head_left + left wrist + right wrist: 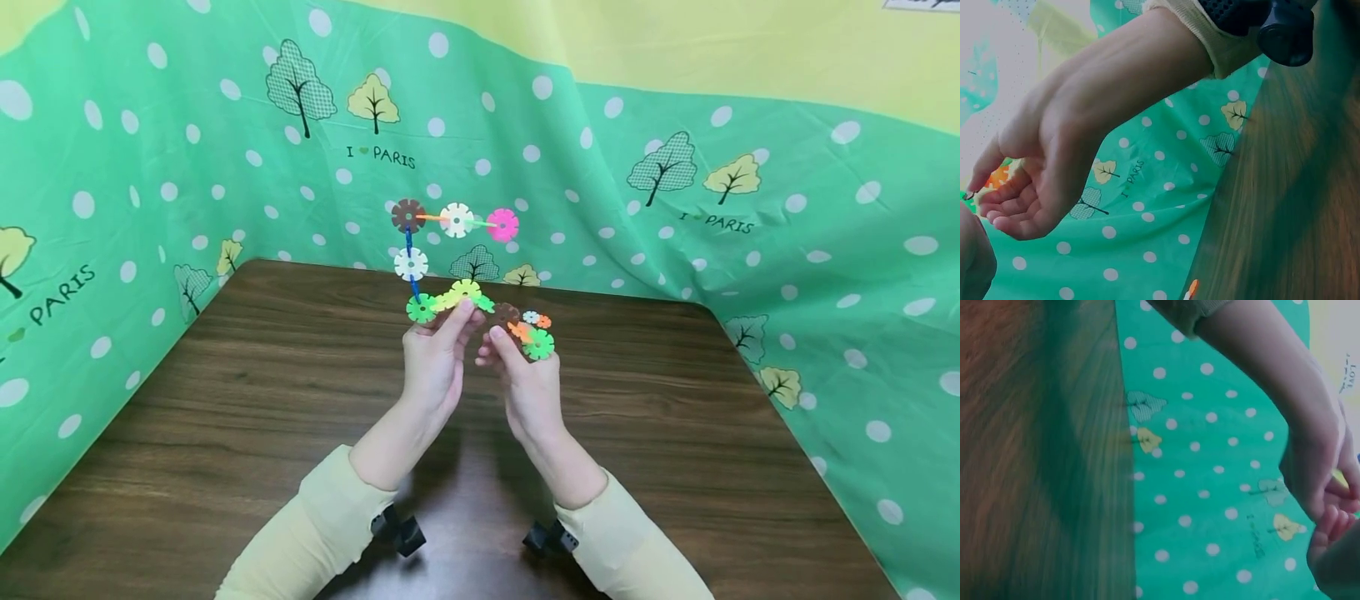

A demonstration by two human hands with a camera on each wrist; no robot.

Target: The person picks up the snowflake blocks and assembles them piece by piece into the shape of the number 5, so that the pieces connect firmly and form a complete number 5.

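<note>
Between thumb and fingers, my left hand pinches a chain of notched plastic snowflake discs near its yellow disc. From there the chain runs left to a green disc, up through a white disc to a brown disc, then right to a pink disc. My right hand, close beside, pinches a group with a dark brown disc, orange pieces and a bright green disc. Whether the two groups join between my fingertips, I cannot tell.
Both hands are raised over a dark wood table. A green dotted cloth with printed trees hangs behind and along the sides. Black wrist cameras are strapped under both sleeves.
</note>
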